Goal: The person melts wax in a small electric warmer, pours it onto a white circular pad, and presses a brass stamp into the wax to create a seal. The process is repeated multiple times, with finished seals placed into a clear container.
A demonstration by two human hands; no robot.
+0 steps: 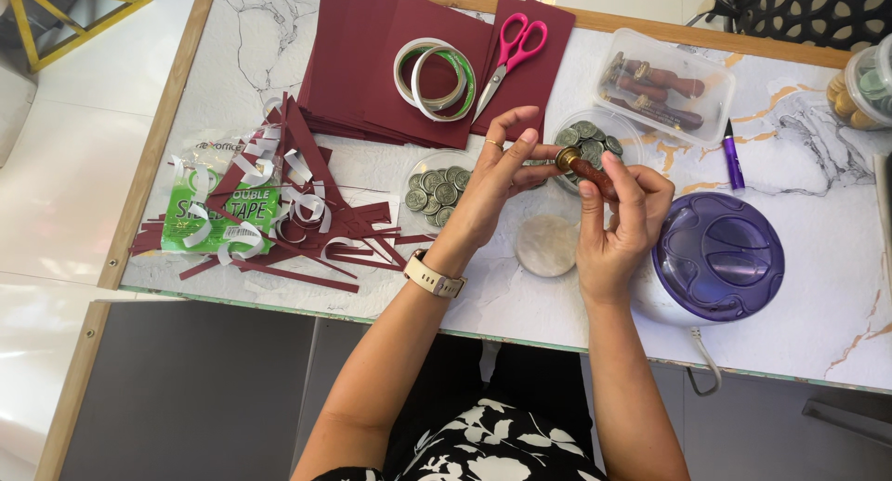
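Note:
My right hand (618,230) grips a wax seal stamp (587,170) by its dark red-brown handle, the brass head pointing left. My left hand (492,179), with a ring and a beige wristwatch, pinches at the brass head with fingertips. Just below the hands lies a round pale stone coaster (546,246). Two clear round dishes of grey-green wax seals sit behind the hands, one at the left (429,191) and one at the right (593,139).
A purple-lidded round appliance (717,258) stands right of my hands. Behind are a clear box of more stamps (665,86), a purple pen (732,156), maroon card sheets (372,63), tape rolls (434,75), pink scissors (509,58). Paper scraps and a green tape packet (223,213) lie left.

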